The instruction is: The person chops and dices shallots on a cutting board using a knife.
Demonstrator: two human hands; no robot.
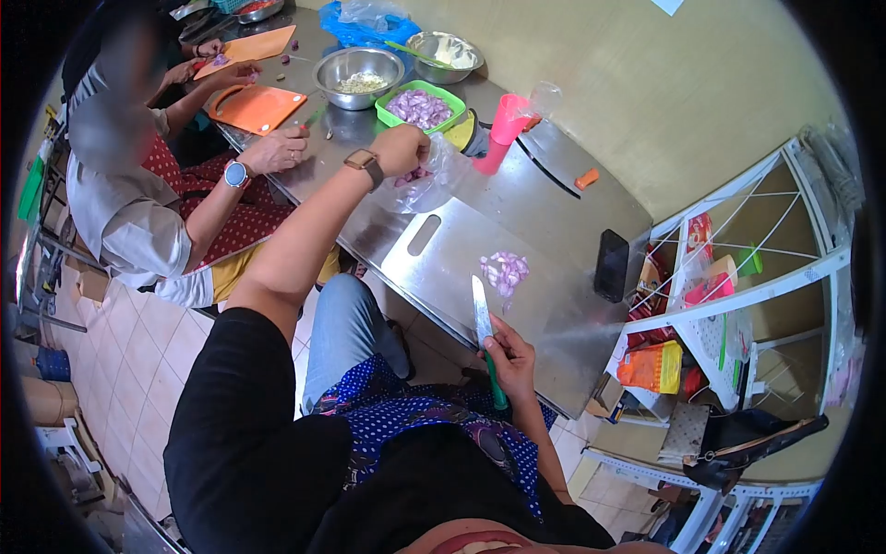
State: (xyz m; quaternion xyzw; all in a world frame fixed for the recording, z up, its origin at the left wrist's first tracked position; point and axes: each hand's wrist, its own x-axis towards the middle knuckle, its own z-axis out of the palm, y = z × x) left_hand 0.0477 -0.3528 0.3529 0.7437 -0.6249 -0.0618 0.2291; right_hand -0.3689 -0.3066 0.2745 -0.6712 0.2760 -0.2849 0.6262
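The right hand [510, 355] has its fingers closed around the green handle of a knife [482, 314], whose blade points away from the body over the near edge of a cutting board [449, 258]. Chopped purple onion pieces [505, 270] lie on this board, just beyond the knife tip. The left hand [402, 150], with a brown-strapped watch on its wrist, reaches over a clear plastic bag [438, 180] with purple onions inside; its fingers bend down at the bag, but whether they grip plastic or an onion cannot be told. Just beyond the bag, a green tray [460, 109] holds more purple onions, beside a metal bowl [358, 66] with pale pieces in it. A pink cup [510, 120] stands near the tray, and a dark phone [611, 265] lies on the metal table [581, 346] to the right of the board. To the left, a co-worker's hand [279, 150] holds a small knife near an orange board [257, 108]. On the shelf [706, 332] at the right, a yellow and orange packet [650, 367] and red packets [699, 235] carry print too small to read.
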